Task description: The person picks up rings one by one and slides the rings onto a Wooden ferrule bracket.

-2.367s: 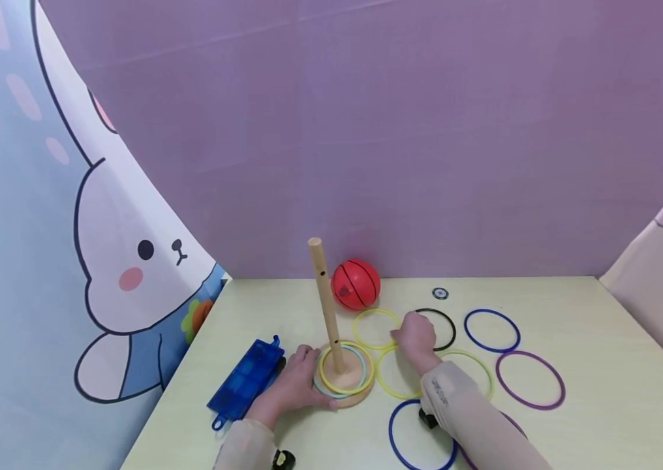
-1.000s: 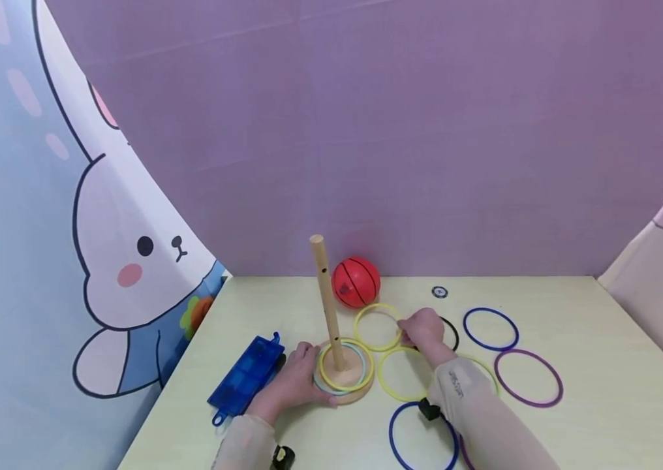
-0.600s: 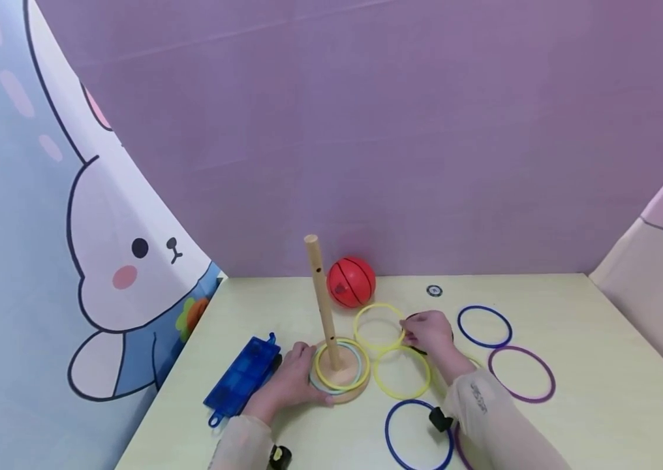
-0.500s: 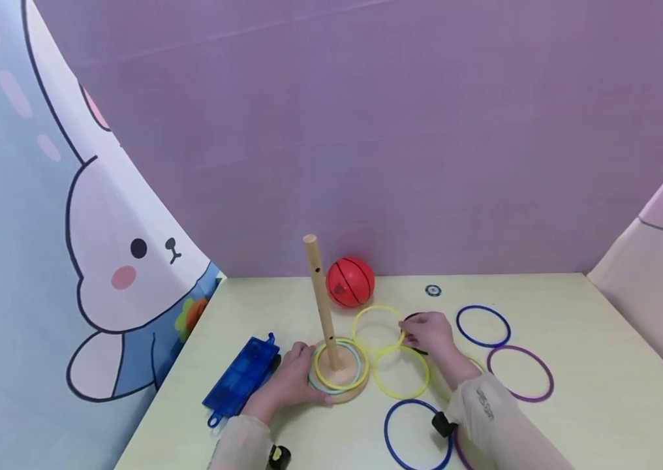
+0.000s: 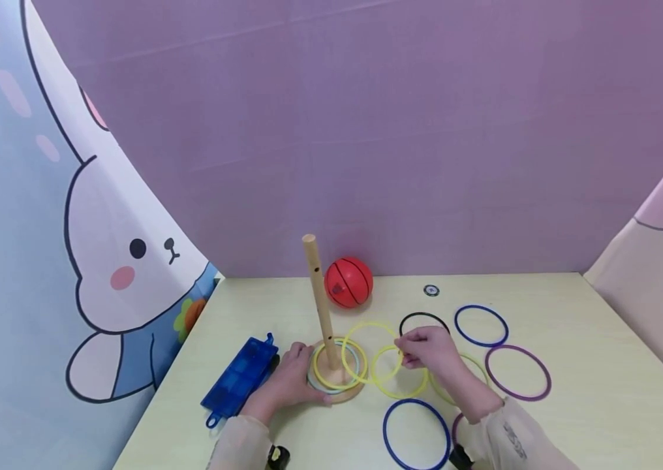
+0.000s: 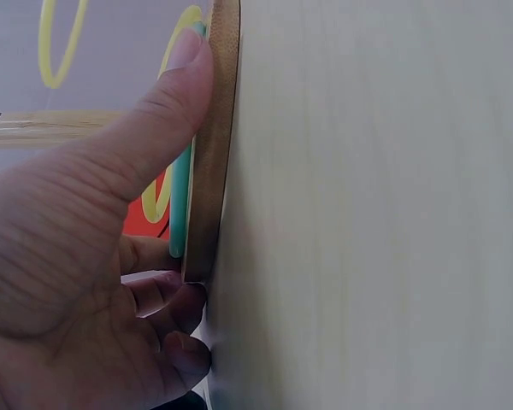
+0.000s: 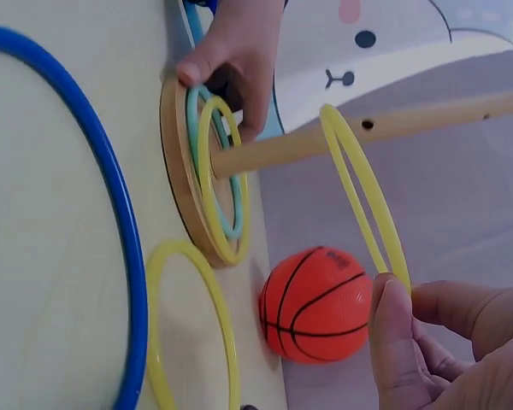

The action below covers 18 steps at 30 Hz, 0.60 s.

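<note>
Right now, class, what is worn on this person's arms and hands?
Both hands, left hand and right hand, are bare. Each forearm wears a sheer pale beige sleeve; the right sleeve carries small dark lettering. A small black device sits at each wrist.

Pale yellow-green tabletop (image 5: 572,418). On it: round wooden base with upright dowel (image 5: 337,390), blue translucent plastic tray (image 5: 240,380) left of it, red ball (image 5: 348,282) at back, small dark disc (image 5: 431,290), flat thin rings: black (image 5: 423,316), two blue (image 5: 481,325) (image 5: 416,434), purple (image 5: 517,373), yellow (image 5: 397,390).
</note>
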Tool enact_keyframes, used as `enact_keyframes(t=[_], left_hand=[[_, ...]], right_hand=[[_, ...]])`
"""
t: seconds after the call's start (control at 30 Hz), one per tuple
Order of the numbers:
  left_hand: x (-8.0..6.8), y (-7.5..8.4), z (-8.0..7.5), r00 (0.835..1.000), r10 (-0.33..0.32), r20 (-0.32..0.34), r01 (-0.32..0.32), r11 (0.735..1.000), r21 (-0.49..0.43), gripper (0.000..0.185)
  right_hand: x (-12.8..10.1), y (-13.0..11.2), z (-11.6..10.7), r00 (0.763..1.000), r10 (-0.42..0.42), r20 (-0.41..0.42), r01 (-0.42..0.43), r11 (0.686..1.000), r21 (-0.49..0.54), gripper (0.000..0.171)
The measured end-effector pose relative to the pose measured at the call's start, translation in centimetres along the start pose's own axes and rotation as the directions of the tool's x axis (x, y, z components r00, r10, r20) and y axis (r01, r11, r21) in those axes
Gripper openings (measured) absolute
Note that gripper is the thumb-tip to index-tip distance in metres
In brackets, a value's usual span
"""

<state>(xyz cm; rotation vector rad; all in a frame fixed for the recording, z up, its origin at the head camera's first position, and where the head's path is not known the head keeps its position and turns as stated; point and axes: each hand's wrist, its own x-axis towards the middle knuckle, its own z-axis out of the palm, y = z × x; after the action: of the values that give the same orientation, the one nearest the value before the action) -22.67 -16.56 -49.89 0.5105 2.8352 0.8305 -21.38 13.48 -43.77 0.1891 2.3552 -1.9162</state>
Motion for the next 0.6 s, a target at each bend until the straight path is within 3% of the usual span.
enact_keyframes(t=[0.33, 0.6], left_hand=[[0.0, 0.0, 0.1, 1.0, -0.002, -0.002, 0.002, 1.0, 0.0, 0.111], [0.1, -0.1, 0.1, 1.0, -0.011, 0.003, 0.011, 1.0, -0.004, 0.109]], right_hand=[[-2.7, -1.1, 0.0, 0.977, -0.092, 0.193, 0.082, 0.995, 0.057, 0.025], [-3.9, -4.6, 1.1, 0.962, -0.141, 0.234, 0.126, 0.989, 0.079, 0.023]])
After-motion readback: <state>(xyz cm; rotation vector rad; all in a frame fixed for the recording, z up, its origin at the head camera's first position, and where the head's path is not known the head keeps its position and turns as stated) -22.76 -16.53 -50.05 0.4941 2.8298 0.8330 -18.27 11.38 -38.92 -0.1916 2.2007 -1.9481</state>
